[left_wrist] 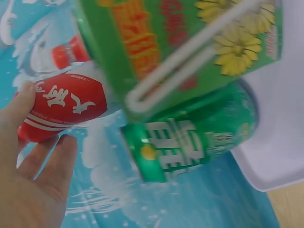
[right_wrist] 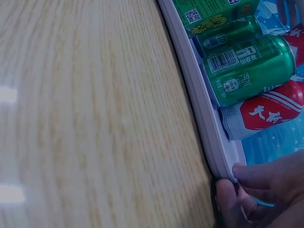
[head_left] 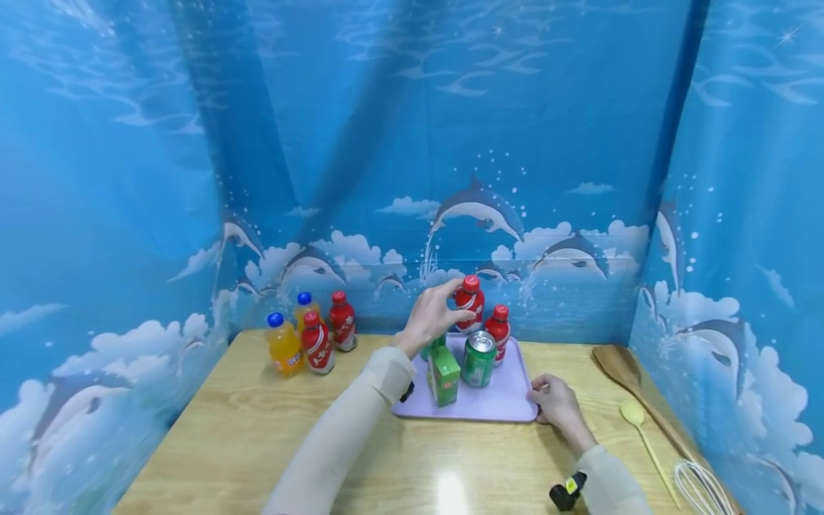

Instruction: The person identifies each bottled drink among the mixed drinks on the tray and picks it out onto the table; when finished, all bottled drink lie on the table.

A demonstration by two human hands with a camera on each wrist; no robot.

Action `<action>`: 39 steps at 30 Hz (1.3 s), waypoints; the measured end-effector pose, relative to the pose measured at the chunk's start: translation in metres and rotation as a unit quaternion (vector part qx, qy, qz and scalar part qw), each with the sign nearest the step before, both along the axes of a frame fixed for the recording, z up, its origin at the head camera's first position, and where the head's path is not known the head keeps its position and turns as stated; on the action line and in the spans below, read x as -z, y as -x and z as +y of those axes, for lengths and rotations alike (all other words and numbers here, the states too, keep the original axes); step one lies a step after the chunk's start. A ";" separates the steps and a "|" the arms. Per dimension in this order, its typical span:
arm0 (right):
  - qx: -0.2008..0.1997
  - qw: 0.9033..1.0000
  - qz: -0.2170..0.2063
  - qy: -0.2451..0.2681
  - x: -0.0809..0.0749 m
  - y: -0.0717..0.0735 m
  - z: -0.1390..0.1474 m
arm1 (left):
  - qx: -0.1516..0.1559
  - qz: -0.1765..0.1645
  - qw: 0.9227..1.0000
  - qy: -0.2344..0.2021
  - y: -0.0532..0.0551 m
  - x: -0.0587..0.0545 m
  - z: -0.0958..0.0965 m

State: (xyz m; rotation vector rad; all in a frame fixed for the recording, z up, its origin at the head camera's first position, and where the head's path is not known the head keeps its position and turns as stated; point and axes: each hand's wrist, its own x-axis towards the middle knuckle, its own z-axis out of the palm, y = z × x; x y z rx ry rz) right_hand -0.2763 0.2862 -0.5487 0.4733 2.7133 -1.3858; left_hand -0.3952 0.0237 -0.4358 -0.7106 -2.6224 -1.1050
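A red bottle point(head_left: 470, 304) at the far edge of the lilac tray point(head_left: 498, 402) is held by my left hand point(head_left: 430, 315), thumb on one side and fingers on the other. In the left wrist view this red bottle point(left_wrist: 71, 102) shows white characters. My right hand point(head_left: 558, 402) pinches the tray's near right corner; in the right wrist view its thumb point(right_wrist: 256, 175) lies over the rim. On the tray stand a green drink carton point(head_left: 444, 375), a green can point(head_left: 479, 360) and another red bottle point(head_left: 498, 332). A second green can point(right_wrist: 228, 35) shows behind the carton.
Left of the tray, two orange drink bottles point(head_left: 284, 347) with blue caps stand beside two red bottles point(head_left: 317, 343). Along the right edge lie a wooden spatula point(head_left: 634, 379), a yellow spoon point(head_left: 634, 415) and a white whisk point(head_left: 698, 486). A blue dolphin curtain point(head_left: 412, 143) borders the table.
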 end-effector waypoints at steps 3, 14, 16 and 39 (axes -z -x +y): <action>0.001 1.000 -0.007 0.000 0.000 0.000 0.001 | 0.009 -0.009 0.999 -0.036 -0.004 -0.008 -0.001; -0.010 1.000 0.010 -0.007 0.001 0.002 0.001 | 0.023 -0.008 0.986 -0.166 -0.010 -0.024 -0.017; -0.008 1.000 0.005 -0.005 0.001 0.002 0.001 | 0.018 -0.017 0.982 -0.190 -0.012 -0.024 -0.020; -0.008 1.000 -0.017 -0.002 0.002 0.003 0.002 | -0.088 -0.018 0.967 -0.237 -0.038 -0.011 -0.089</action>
